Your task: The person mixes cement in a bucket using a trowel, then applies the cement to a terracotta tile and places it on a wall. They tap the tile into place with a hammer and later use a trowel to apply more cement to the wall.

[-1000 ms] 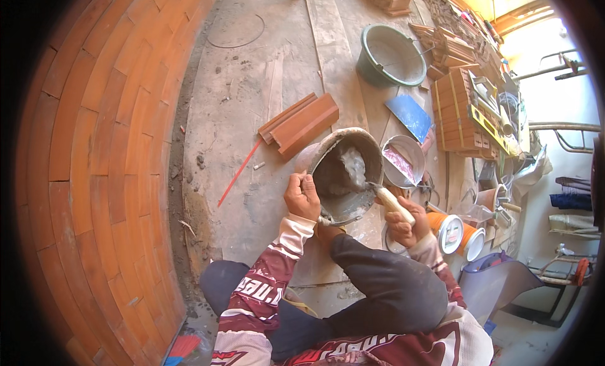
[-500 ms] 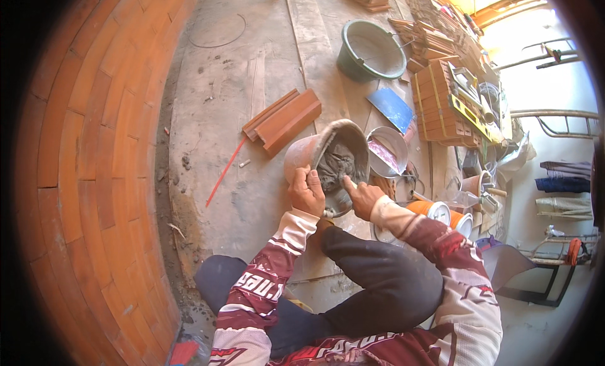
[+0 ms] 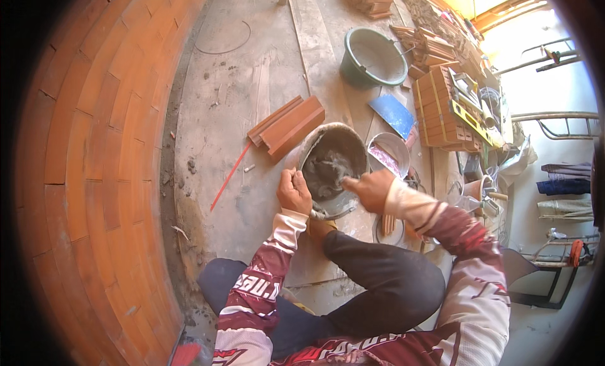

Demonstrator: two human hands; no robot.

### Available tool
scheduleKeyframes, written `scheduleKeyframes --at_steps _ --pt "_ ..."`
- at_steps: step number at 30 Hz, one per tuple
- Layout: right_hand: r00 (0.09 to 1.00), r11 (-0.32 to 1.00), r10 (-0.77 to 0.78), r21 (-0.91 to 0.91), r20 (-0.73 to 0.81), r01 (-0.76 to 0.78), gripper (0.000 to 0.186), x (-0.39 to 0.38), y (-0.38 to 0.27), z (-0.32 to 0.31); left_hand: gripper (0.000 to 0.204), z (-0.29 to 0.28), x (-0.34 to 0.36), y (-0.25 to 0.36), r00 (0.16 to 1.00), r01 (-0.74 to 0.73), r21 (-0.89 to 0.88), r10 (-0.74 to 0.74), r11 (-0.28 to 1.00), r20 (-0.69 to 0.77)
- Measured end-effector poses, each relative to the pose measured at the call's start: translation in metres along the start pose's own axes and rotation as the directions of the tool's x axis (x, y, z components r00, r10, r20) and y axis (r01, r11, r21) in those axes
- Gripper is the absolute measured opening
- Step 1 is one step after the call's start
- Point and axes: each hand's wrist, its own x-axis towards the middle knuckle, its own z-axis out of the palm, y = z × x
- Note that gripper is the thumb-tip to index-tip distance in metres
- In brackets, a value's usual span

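A round bucket (image 3: 313, 205) stands in front of me, with wet grey mortar (image 3: 322, 171) inside. My left hand (image 3: 294, 191) is closed on the bucket's near left rim. At the right side of the opening, my right hand (image 3: 370, 189) is closed around a mortar-coated hand tool (image 3: 345, 178). The tool's lower end sits in the mortar, so its full shape is hidden. Just beyond the bucket, to the left, lie grooved orange clay pieces (image 3: 290, 128). To the right of the bucket is a smaller pale bucket (image 3: 391, 153) with something pink and white inside.
An orange brick wall (image 3: 107, 177) rises along my left. Farther off stand a green tub (image 3: 373, 57) and a blue flat board (image 3: 392, 115). Strapped bricks (image 3: 436, 108) with a yellow spirit level (image 3: 469, 119) on them are at right. A red strip (image 3: 230, 177) lies on the floor.
The bucket has gone from tilted toward the right to more upright. The mortar in it looks stirred and more spread out. My right hand has moved right with the tool; my left has shifted slightly left.
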Motion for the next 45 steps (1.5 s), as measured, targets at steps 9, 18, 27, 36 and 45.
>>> scheduleKeyframes --at_steps 9,18,27,36,45 --pt "0.99 0.948 0.028 -0.31 -0.135 -0.069 0.024 0.018 0.037 -0.018 0.02 0.001 -0.001 0.008 1.0 0.004 -0.042 -0.003 0.999 0.007" --pt "0.957 0.936 -0.221 0.317 0.186 0.154 0.03 0.043 0.063 0.056 0.02 -0.01 -0.007 -0.016 1.0 -0.005 0.0 0.005 1.0 -0.001" --pt "0.935 0.491 -0.095 0.833 0.342 -0.255 0.033 0.021 0.03 0.052 0.016 -0.014 -0.016 -0.013 0.997 0.036 0.031 -0.039 0.999 0.074" --pt "0.927 0.06 -0.019 0.926 0.375 -0.373 0.04 0.007 0.01 0.056 0.019 -0.014 -0.019 -0.008 0.997 0.013 0.042 -0.016 0.999 0.076" --pt "0.946 -0.222 0.054 0.927 0.321 -0.302 0.05 0.01 -0.009 0.081 0.018 -0.012 -0.013 -0.006 0.996 0.058 0.043 -0.061 0.997 0.069"
